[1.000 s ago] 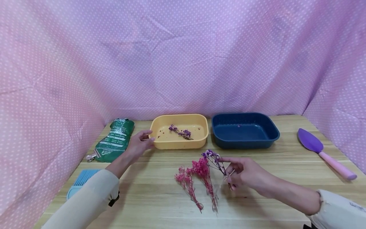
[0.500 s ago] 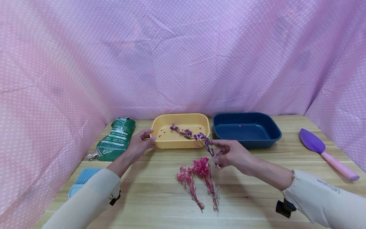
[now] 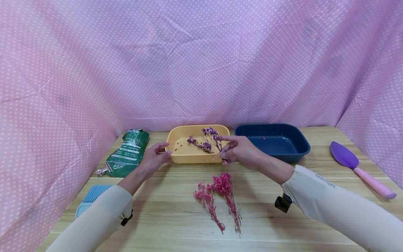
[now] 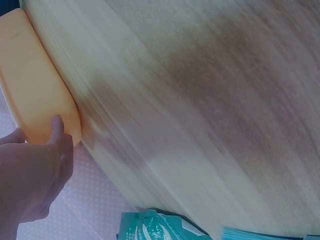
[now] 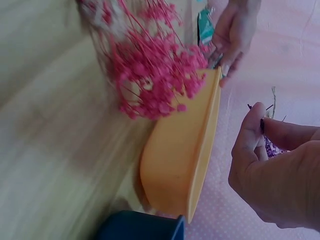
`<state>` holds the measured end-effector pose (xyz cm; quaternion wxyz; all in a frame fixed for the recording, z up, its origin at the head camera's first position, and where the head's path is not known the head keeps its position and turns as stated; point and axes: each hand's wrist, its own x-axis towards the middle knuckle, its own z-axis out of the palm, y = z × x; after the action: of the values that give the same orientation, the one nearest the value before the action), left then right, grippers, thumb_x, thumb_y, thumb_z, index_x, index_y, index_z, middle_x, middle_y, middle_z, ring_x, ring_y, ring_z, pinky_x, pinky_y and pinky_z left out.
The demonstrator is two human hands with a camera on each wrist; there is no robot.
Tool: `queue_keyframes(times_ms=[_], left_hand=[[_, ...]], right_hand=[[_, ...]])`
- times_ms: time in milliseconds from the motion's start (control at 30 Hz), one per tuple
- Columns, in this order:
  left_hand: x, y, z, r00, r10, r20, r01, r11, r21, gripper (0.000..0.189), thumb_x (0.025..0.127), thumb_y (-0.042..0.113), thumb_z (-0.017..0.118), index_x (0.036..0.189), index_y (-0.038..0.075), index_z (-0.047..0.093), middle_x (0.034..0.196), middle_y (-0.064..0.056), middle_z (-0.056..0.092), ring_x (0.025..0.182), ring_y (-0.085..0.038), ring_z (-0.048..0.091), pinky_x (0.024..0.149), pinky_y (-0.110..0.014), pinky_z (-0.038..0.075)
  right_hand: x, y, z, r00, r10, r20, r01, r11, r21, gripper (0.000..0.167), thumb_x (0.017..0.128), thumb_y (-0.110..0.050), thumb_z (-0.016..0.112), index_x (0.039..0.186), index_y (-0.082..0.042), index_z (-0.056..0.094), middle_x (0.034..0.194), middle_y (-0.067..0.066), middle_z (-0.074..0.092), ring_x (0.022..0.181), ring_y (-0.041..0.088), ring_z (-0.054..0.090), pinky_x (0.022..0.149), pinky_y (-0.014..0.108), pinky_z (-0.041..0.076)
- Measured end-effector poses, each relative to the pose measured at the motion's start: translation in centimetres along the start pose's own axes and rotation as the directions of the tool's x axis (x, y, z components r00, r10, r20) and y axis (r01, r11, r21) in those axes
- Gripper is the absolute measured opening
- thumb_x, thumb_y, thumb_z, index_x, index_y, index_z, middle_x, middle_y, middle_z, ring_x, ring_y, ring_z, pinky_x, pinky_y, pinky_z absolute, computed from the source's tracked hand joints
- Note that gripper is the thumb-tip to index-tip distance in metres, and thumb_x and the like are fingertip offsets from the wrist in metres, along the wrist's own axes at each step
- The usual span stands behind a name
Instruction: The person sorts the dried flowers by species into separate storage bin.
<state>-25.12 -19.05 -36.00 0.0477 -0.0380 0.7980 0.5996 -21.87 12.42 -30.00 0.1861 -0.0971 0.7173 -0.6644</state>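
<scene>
My left hand holds the left end of a yellow rectangular tray, thumb and fingers spread at its rim and wall. Between thumb and fingers, my right hand pinches the stems of a dried purple flower sprig over the tray's right side. In the right wrist view, that hand mostly hides the sprig. Another purple sprig lies inside the tray among small crumbs. Two bunches of dried pink flowers, one pale and one brighter, lie on the table in front.
A dark blue tray stands right of the yellow one. Further right lies a purple spatula with a pink handle. At left are a green clipped bag and a light blue brush. Pink dotted cloth hangs behind.
My right hand has carried the purple sprig from beside the pink bunches, forward and left, to above the yellow tray. The left hand has stayed at the tray's end.
</scene>
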Motion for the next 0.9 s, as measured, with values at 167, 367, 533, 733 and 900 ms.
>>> queue_keyframes(times_ms=[167,367,533,733,900], left_hand=[[0.0,0.1,-0.1,1.0,-0.02,-0.006,0.02,1.0,0.012,0.051,0.096,0.008,0.059,0.142,0.001,0.04,0.131,-0.023,0.045,0.113,-0.033,0.055,0.095,-0.04,0.051],[0.0,0.0,-0.1,1.0,-0.015,-0.002,0.015,1.0,-0.001,0.05,0.096,0.007,0.058,0.142,0.001,0.04,0.13,-0.023,0.045,0.113,-0.033,0.055,0.094,-0.04,0.051],[0.0,0.0,-0.2,1.0,-0.012,0.0,0.012,1.0,-0.001,0.05,0.096,0.008,0.058,0.142,0.001,0.04,0.131,-0.023,0.045,0.115,-0.034,0.055,0.096,-0.041,0.051],[0.1,0.1,-0.1,1.0,-0.027,0.0,0.027,1.0,0.008,0.051,0.096,0.009,0.059,0.142,0.002,0.04,0.132,-0.023,0.045,0.115,-0.034,0.055,0.095,-0.041,0.051],[0.1,0.2,0.0,0.999,-0.036,-0.008,0.036,0.999,0.008,0.05,0.096,0.009,0.059,0.142,0.003,0.041,0.131,-0.022,0.045,0.115,-0.033,0.055,0.095,-0.04,0.051]], right_hand=[[1.7,-0.8,0.2,0.999,-0.002,-0.034,0.001,1.0,-0.027,0.067,0.084,0.016,0.06,0.144,-0.008,0.043,0.095,0.017,0.058,0.075,0.021,0.064,0.071,0.039,0.06],[3.9,-1.2,0.6,0.996,0.046,-0.075,-0.052,0.995,-0.086,0.07,0.083,0.016,0.061,0.145,-0.011,0.043,0.095,0.018,0.061,0.08,0.021,0.064,0.08,0.045,0.059],[5.6,-1.2,1.1,0.996,0.059,-0.066,-0.069,0.984,-0.167,0.07,0.083,0.016,0.06,0.146,-0.011,0.042,0.097,0.023,0.061,0.076,0.02,0.063,0.082,0.047,0.058],[7.2,-0.9,0.9,0.998,0.043,-0.036,-0.05,0.971,-0.232,0.069,0.084,0.015,0.057,0.147,-0.007,0.038,0.098,0.023,0.06,0.077,0.02,0.062,0.085,0.048,0.056],[7.9,-0.9,0.5,0.998,0.042,-0.056,-0.056,0.96,-0.274,0.068,0.084,0.014,0.056,0.146,-0.007,0.039,0.097,0.019,0.058,0.079,0.02,0.06,0.082,0.044,0.058]])
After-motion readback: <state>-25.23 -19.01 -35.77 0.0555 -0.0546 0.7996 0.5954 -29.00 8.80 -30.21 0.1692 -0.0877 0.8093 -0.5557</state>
